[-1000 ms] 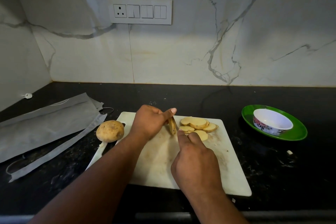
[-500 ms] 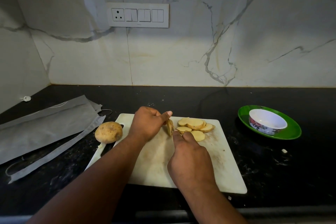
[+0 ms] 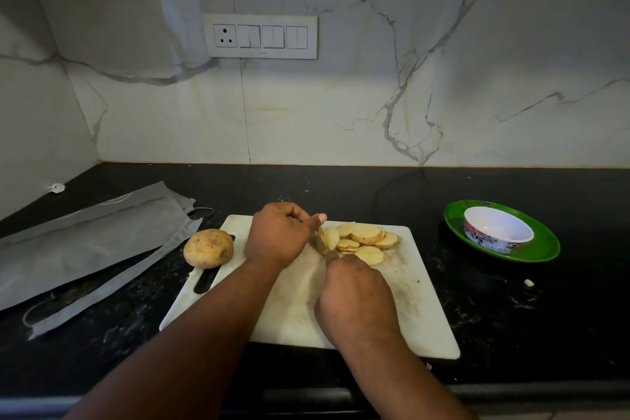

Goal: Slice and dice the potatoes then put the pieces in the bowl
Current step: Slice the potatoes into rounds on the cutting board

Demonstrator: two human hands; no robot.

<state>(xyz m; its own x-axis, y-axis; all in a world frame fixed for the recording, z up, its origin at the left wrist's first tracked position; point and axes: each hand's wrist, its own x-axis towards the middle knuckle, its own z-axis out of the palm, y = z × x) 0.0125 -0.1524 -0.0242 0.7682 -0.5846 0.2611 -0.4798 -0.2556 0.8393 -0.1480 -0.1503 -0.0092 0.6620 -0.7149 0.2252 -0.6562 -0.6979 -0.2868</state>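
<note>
A white cutting board (image 3: 419, 314) sits on the black counter (image 3: 511, 317), w/ both hands over it. The left hand (image 3: 278, 235) is curled around the last bit of potato (image 3: 320, 242) near the middle of the board, fingers bent, thumb sticking out to the right. That end piece stands on its edge, touching the hand. The right hand (image 3: 354, 300) is closed tight like a fist, just in front of the piece. It hides whatever it holds, so I can't tell what is inside.

A pile of round potato slices (image 3: 366, 237) lies on the far part of the board, right beside the end piece. Some slices lean on each other.

A whole potato (image 3: 208, 248) w/ its skin on rests at the left edge of the board, by the handle slot. Left of it lie grey bags (image 3: 85, 242), flat on the counter.

The bowl (image 3: 497, 229) is white inside w/ flowers outside. It sits on a green plate (image 3: 542, 249), well apart from the board, to the right. A tiny white bit (image 3: 528, 282) lies on the counter near the plate.
</note>
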